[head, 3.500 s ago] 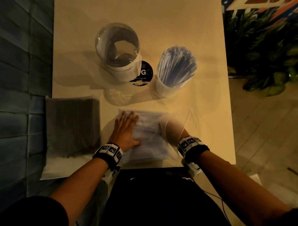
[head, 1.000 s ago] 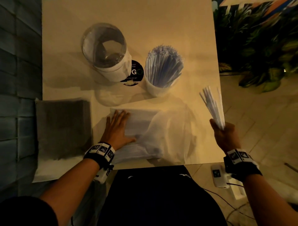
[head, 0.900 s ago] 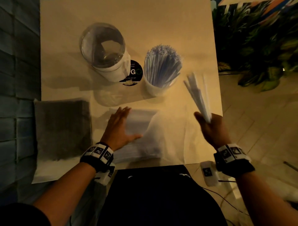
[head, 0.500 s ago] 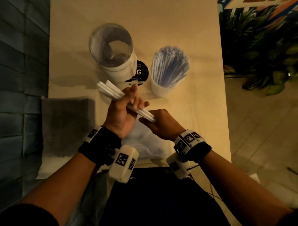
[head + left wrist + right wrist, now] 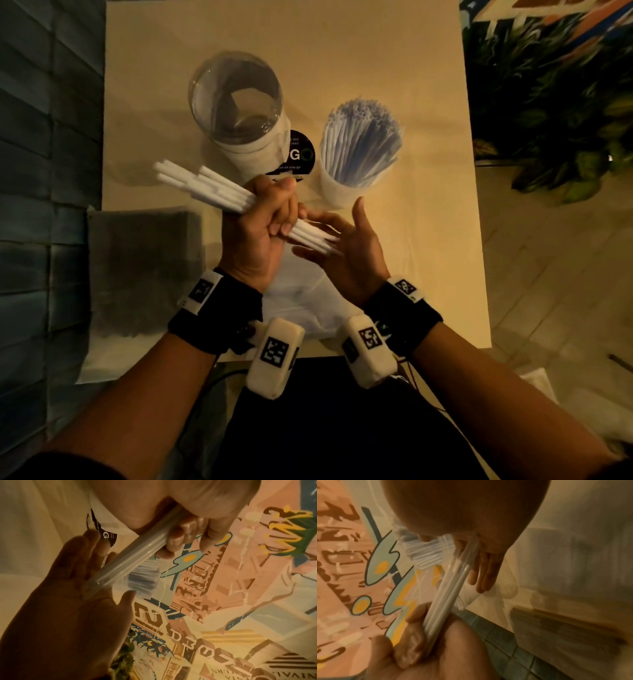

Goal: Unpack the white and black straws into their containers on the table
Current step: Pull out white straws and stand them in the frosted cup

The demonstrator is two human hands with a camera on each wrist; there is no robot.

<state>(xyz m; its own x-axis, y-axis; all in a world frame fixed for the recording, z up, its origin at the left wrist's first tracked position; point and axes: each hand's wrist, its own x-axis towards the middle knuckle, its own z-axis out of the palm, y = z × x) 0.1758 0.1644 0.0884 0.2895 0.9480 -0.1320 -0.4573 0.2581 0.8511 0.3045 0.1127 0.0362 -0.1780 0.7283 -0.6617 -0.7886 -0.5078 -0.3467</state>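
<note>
Item — bundle of white straws (image 5: 219, 193): lying slantwise in the air above the worktop (image 5: 342, 51), its far ends pointing toward 10 o'clock and its near ends toward 4 o'clock, held over the opened plastic bag (image 5: 301, 294).

Left hand (image 5: 260, 233): gripping the bundle about mid-length, fingers (image 5: 178, 534) curling fully round the straws, thumb closing over them.

Right hand (image 5: 346, 246): standing open, palm up, fingers straight and spread; the near ends of the straws are butting against the palm. It is holding nothing.

Step in hand, as judged: squaring the ends of the white bundle against the flat palm so the straws are sitting even before going into a container.

Containers: white cup (image 5: 346, 185) at 1 o'clock from the hands, already carrying a thick load of white straws; clear jar (image 5: 236, 99) at 11 o'clock, its contents too dim to name.

Also present: dark packet (image 5: 144, 267) at 9 o'clock, lying flat at the worktop's left edge — probably the black straws, unopened.

Next move is calling for: turning the bundle upright, carrying it toward 1 o'clock, and lowering it into what room the cup is leaving without knocking the cup over.
</note>
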